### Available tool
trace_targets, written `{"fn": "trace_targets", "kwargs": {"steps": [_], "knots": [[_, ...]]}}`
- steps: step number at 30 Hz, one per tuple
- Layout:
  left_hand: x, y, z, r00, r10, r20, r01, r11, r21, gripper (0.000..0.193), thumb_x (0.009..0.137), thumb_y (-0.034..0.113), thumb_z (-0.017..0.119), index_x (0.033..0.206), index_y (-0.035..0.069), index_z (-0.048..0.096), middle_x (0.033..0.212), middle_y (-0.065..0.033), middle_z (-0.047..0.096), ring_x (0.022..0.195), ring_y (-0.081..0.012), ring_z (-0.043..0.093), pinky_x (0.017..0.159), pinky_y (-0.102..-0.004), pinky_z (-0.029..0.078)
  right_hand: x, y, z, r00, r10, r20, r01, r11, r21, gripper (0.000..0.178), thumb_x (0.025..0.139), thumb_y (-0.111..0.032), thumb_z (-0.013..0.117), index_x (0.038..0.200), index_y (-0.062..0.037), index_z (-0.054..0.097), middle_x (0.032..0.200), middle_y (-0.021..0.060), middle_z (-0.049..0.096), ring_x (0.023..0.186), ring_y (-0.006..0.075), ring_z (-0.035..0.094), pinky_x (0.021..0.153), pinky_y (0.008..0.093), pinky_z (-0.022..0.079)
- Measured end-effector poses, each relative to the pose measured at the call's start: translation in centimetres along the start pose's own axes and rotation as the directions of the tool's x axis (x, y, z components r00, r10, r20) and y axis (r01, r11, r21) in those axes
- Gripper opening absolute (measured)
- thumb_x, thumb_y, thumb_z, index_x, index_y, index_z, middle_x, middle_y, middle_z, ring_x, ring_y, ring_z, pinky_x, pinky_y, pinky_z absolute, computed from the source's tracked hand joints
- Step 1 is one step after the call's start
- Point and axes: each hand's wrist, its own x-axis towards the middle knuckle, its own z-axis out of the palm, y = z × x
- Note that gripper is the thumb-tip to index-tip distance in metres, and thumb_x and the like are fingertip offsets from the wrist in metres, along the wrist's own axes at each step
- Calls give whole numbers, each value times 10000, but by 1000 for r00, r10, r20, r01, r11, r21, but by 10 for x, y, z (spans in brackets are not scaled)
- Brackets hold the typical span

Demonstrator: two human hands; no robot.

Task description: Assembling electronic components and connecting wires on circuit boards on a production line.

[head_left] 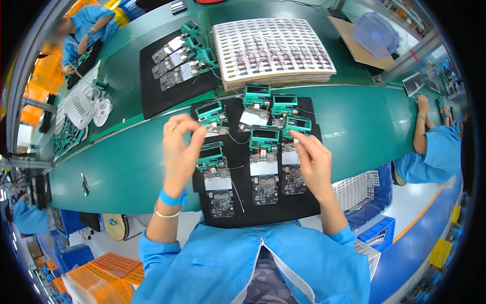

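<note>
My left hand (pixel 181 144) is raised over the left side of a black mat (pixel 289 209), thumb and forefinger curled together; I cannot tell whether they pinch anything. My right hand (pixel 316 161), half-curled, fingertips bunched, is at the rightmost green plastic frame (pixel 299 121); its hold is unclear. Green-framed circuit boards (pixel 264 190) lie across the mat on a green workbench (pixel 354 131).

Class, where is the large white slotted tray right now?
In the head view, the large white slotted tray lies upper centre, right of the farther black mat, beyond the left hand and right hand.
</note>
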Motion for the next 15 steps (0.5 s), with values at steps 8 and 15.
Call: {"fn": "trace_targets", "kwargs": {"steps": [8,15], "knots": [[-63,-32,-22,935,-322,150,305,944,126,177,796,176,685,777,5,646,917,-116,598,957,-301,545,850,-395,414,1,-5,14,995,-45,90,42,999,30,260,845,33,581,1085,-32,654,699,93,530,567,177,493,510,289,391],[-70,-19,-19,938,-323,125,276,915,293,142,795,148,680,776,14,636,943,-111,598,945,-300,528,817,-406,401,-1,-10,17,991,-41,124,39,999,21,252,841,32,589,1076,-29,657,697,97,538,577,187,510,522,295,406]]}}
